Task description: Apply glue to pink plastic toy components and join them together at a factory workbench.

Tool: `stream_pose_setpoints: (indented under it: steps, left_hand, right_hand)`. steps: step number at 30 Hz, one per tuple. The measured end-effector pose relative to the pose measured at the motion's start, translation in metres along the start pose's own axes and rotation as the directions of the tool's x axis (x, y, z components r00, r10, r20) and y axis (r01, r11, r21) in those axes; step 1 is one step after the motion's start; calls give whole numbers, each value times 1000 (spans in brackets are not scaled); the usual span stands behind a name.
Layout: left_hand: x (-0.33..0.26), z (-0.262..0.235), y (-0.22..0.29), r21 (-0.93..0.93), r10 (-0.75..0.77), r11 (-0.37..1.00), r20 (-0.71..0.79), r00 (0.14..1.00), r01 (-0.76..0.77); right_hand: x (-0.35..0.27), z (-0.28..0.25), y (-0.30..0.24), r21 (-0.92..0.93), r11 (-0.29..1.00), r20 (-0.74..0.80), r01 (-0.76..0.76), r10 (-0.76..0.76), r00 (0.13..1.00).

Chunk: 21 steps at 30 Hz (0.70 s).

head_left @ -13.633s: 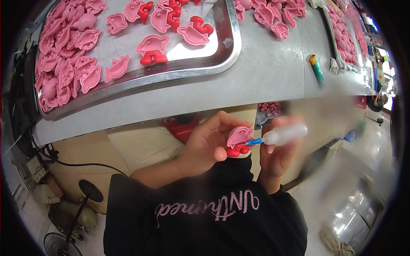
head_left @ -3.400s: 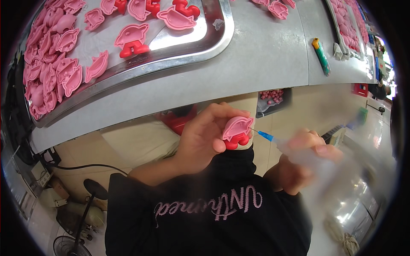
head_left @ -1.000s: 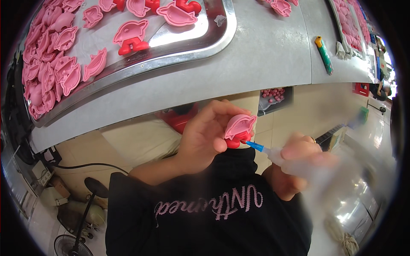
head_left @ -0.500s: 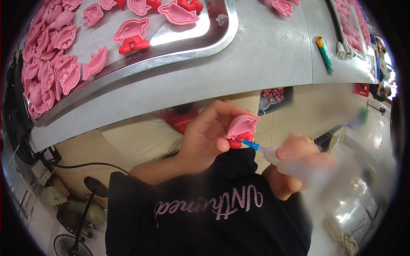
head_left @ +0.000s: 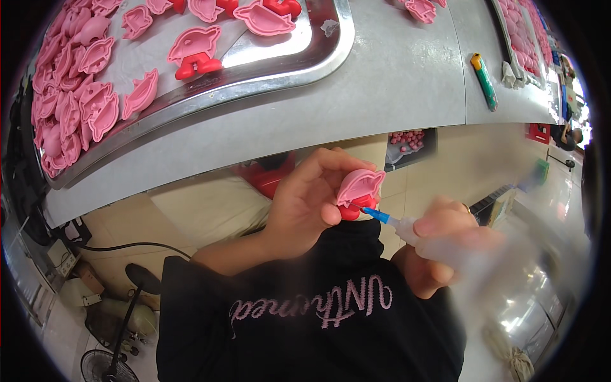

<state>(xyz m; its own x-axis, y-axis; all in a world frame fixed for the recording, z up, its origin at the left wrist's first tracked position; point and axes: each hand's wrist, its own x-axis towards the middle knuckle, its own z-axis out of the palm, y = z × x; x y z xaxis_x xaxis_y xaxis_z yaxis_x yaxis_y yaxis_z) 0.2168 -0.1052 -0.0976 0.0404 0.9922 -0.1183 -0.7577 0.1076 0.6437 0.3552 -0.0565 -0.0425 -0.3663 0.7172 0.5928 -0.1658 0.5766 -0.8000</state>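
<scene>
Between the curled fingers and thumb of my left hand (head_left: 304, 198) sits a small plastic toy part (head_left: 360, 188), a hollow pink head shell joined to a red body piece. My right hand (head_left: 445, 239) is closed around a translucent white squeeze bottle (head_left: 410, 230) with a blue needle tip (head_left: 376, 215). That tip points left at the red piece, at or very near its surface; contact cannot be made out. Blur covers part of the bottle and the right fingers. Both hands are just short of the table's near edge, over my black top.
On the grey table (head_left: 394, 83) a metal tray (head_left: 347, 38) holds many pink shells (head_left: 70, 118) and pink-and-red pieces (head_left: 196, 51). A green-and-yellow cutter (head_left: 485, 83) lies to the right. Below the table are a bin of pink parts (head_left: 407, 141) and a floor fan (head_left: 108, 366).
The blue tip has shifted slightly right, along with my right hand. My left hand and the toy part have barely moved.
</scene>
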Motion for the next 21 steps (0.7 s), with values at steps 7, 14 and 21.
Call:
stream_pose_setpoints:
  steps: [7, 14, 21]
  left_hand:
    - [-2, 1, 1, -9, -24, 1000, -3, 1000, 24]
    - [0, -1, 1, 10, 8, 1000, -14, 1000, -8]
    - [-1, 9, 16, -45, -94, 995, 1, 996, 94]
  right_hand:
    - [2, -2, -2, 44, 998, 76, -49, 45, 996]
    - [-1, 2, 4, 95, 994, -8, -45, 46, 999]
    - [4, 6, -3, 121, 991, -401, -59, 103, 910]
